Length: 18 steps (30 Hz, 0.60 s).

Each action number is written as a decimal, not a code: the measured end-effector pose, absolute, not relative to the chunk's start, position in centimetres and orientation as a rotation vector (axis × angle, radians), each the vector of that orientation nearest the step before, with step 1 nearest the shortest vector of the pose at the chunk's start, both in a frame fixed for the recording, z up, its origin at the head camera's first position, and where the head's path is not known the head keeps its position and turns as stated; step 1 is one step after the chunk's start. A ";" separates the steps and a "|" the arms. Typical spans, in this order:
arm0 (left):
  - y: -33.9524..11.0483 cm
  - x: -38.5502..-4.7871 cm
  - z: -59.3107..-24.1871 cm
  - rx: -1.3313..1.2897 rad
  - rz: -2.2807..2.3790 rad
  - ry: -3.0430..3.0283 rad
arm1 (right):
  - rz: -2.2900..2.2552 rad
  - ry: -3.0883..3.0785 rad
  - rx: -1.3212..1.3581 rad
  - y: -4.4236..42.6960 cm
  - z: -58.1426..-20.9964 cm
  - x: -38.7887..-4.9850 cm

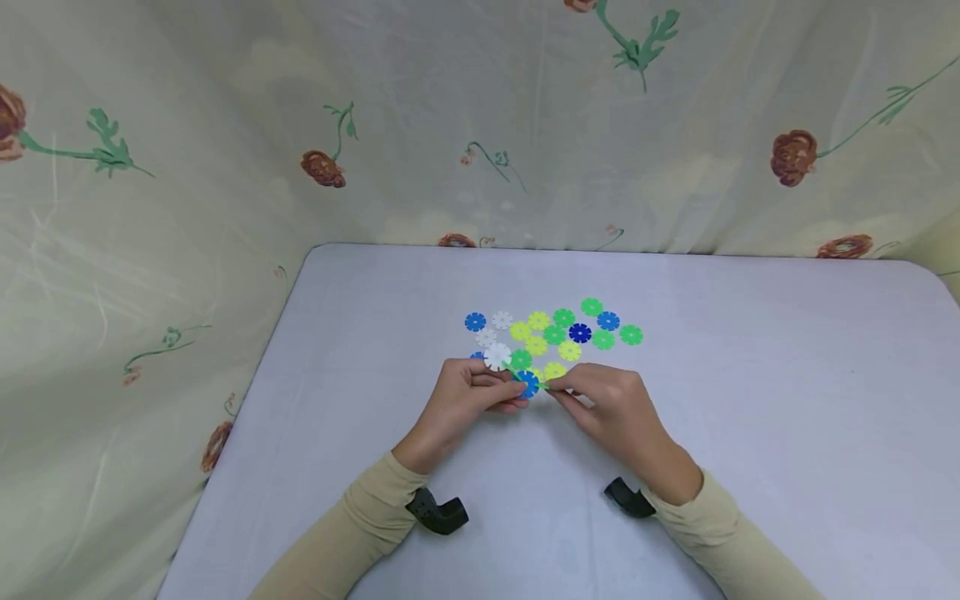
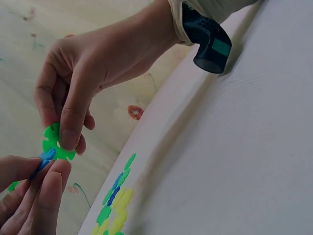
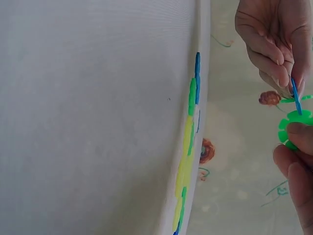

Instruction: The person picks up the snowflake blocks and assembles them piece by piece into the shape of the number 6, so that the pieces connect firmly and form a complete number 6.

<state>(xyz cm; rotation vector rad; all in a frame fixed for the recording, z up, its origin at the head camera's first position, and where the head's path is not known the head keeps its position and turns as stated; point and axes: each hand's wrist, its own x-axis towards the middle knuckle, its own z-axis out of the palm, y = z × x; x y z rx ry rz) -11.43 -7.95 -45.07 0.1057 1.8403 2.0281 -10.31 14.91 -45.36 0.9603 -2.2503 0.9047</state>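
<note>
Between thumb and fingers, my left hand (image 1: pixel 459 404) pinches a blue slotted disc (image 1: pixel 530 382). My right hand (image 1: pixel 618 408) pinches a green slotted disc (image 2: pixel 51 139), whose edge meets the blue disc's edge roughly crosswise. Whether their slots are interlocked I cannot tell. Another green piece (image 3: pixel 288 101) shows edge-on by the left fingers on the blue disc's other side. A white disc (image 1: pixel 497 357) sits just above the left hand's fingers and looks larger than the discs on the table; how it joins the held pieces is hidden.
Several loose discs lie flat beyond the hands on the white table (image 1: pixel 750 375): green (image 1: pixel 592 307), yellow (image 1: pixel 538 320), blue (image 1: pixel 476 322), dark blue (image 1: pixel 580 333) and white (image 1: pixel 502 320). A flower-patterned cloth (image 1: pixel 420 108) hangs behind the table's far edge.
</note>
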 end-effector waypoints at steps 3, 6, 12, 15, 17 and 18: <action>-8.0 -11.4 -45.2 0.132 2.011 1.848 | 0.901 -2.252 0.981 14.8 -45.4 -10.2; -8.0 -11.4 -45.4 0.154 1.999 1.857 | 0.893 -2.251 0.995 14.6 -45.5 -10.1; -7.9 -11.3 -45.4 0.137 2.012 1.858 | 0.904 -2.248 0.975 14.6 -45.6 -10.1; -7.7 -11.3 -45.4 0.117 2.035 1.840 | 0.916 -2.249 0.958 14.6 -45.7 -10.2; -7.6 -11.3 -45.5 0.112 2.057 1.829 | 0.932 -2.259 0.937 14.6 -45.7 -10.3; -7.6 -11.3 -45.4 0.109 2.065 1.829 | 0.939 -2.267 0.926 14.6 -45.7 -10.3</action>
